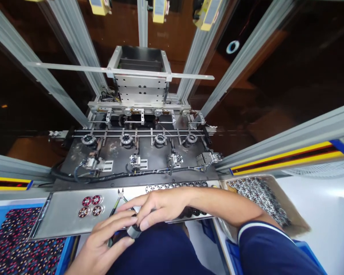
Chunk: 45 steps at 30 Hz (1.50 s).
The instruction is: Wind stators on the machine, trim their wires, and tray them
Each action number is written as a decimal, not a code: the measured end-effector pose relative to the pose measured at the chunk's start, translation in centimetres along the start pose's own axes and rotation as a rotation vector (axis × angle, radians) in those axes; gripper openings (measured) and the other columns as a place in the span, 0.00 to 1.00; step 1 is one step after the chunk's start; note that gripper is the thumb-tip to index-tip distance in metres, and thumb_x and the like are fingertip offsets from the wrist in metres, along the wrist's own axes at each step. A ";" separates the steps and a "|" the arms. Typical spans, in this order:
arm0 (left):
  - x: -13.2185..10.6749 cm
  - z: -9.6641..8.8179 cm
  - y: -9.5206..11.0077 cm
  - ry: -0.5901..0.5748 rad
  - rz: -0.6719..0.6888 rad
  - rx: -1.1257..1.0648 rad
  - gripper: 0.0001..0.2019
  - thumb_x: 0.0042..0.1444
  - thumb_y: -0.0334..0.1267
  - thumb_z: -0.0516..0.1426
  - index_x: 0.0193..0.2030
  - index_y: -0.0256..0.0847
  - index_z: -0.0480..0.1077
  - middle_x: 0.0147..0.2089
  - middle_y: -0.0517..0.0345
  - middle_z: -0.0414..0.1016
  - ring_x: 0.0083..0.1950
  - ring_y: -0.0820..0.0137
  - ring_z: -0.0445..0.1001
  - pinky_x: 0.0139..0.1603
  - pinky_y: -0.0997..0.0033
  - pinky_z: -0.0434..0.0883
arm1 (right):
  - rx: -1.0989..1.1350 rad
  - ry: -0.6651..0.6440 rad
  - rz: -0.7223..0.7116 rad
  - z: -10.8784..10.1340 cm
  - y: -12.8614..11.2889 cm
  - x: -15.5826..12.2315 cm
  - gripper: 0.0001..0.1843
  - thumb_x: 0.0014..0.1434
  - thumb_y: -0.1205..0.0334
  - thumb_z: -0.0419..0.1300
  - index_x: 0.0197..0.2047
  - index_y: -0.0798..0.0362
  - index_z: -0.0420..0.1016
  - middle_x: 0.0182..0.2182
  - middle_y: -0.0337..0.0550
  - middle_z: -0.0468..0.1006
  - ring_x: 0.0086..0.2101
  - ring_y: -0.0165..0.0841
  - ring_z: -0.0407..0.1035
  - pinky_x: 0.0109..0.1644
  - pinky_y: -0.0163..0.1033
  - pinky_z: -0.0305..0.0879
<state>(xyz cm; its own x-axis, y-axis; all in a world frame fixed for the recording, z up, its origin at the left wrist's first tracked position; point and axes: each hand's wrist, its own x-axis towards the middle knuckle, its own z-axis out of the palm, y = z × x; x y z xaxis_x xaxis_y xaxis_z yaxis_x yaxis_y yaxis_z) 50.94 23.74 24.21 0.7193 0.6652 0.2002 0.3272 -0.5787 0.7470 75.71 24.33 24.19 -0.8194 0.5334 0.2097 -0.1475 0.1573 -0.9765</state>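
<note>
My left hand (103, 244) and my right hand (154, 208) meet at the near edge of a steel tray (60, 221). Between their fingertips they pinch a small dark round part (133, 230), mostly hidden by the fingers. Several wound red-and-copper round parts (91, 205) lie on the tray to the left of my hands. Small cutting pliers (119, 198) with dark handles rest on the tray just beyond my left fingers. A row of bare round cores (176, 186) lines the tray's far edge above my right wrist.
A machine bed (140, 152) with several winding stations stands behind the tray. A blue bin (14, 244) of wound parts sits at the left. A cardboard box (263, 198) of bare metal cores sits at the right. Aluminium frame posts and yellow-striped guard bars surround the machine.
</note>
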 end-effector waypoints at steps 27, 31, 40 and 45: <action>-2.3 18.1 -9.0 -0.297 -0.007 0.290 0.14 0.59 0.34 0.57 0.52 0.46 0.71 0.56 0.45 0.72 0.55 0.56 0.74 0.54 0.53 0.73 | -1.062 0.278 0.721 -22.3 6.5 -6.1 0.10 0.64 0.64 0.58 0.46 0.58 0.76 0.63 0.52 0.64 0.64 0.43 0.56 0.66 0.53 0.55; -2.3 18.6 -9.1 -0.231 0.011 0.334 0.09 0.58 0.37 0.59 0.45 0.42 0.71 0.54 0.45 0.73 0.53 0.55 0.76 0.51 0.52 0.75 | -1.094 0.229 0.748 -22.5 6.4 -5.6 0.15 0.64 0.58 0.59 0.52 0.56 0.72 0.58 0.49 0.69 0.58 0.42 0.64 0.61 0.57 0.62; -2.1 19.0 -9.2 -0.131 0.008 0.319 0.05 0.61 0.39 0.56 0.38 0.41 0.70 0.48 0.49 0.77 0.47 0.61 0.78 0.50 0.54 0.75 | -1.117 0.167 0.811 -22.4 6.7 -5.1 0.16 0.65 0.57 0.58 0.53 0.55 0.71 0.53 0.48 0.72 0.49 0.38 0.70 0.53 0.50 0.70; -2.5 18.9 -9.2 -0.094 -0.031 0.236 0.06 0.62 0.38 0.55 0.43 0.42 0.71 0.49 0.48 0.78 0.50 0.61 0.79 0.53 0.55 0.75 | -1.104 0.163 0.808 -22.8 7.4 -5.0 0.16 0.65 0.56 0.58 0.53 0.55 0.71 0.51 0.48 0.73 0.47 0.37 0.71 0.51 0.49 0.71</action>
<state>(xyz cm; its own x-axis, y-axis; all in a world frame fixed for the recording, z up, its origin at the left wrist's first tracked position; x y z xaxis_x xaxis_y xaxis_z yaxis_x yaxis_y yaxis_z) 57.75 18.51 4.87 0.7571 0.6437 0.1114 0.4757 -0.6601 0.5814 91.33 41.79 17.09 -0.3817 0.8695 -0.3134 0.9088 0.2914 -0.2986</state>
